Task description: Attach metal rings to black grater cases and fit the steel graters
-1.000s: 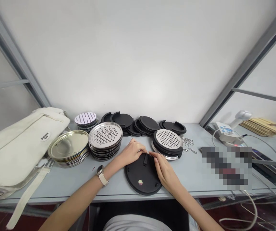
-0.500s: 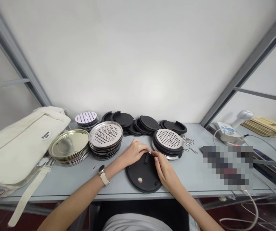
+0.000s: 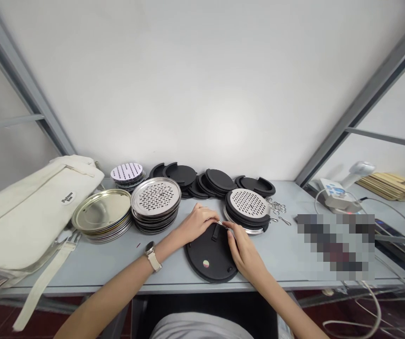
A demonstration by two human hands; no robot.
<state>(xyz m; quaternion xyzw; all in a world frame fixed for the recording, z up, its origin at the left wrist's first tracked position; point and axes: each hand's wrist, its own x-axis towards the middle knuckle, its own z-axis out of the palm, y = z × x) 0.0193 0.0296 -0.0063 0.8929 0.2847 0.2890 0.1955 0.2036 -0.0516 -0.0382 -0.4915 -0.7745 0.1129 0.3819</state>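
A black round base [image 3: 209, 256] lies flat on the table in front of me, with a small round sticker near its lower edge and a short black tab [image 3: 215, 231] at its far edge. My left hand [image 3: 199, 225] pinches one end of a small metal wire clip [image 3: 222, 225] over that far edge. Pinched at the clip's other end, my right hand [image 3: 242, 245] rests along the base's right side. Similar wire clips [image 3: 278, 205] lie loose at the right. The fingers partly cover the held clip.
Behind my hands stand a stack of perforated metal discs [image 3: 155, 197], gold-rimmed lids [image 3: 101, 212], black round pieces [image 3: 219, 181] and a perforated disc in a black holder [image 3: 250, 205]. A cream bag [image 3: 40, 207] lies left. Cables and a scanner on a stand [image 3: 339, 195] are right.
My right fingers have shifted slightly, and more of the metal clip shows between the two hands. The black base stays in place.
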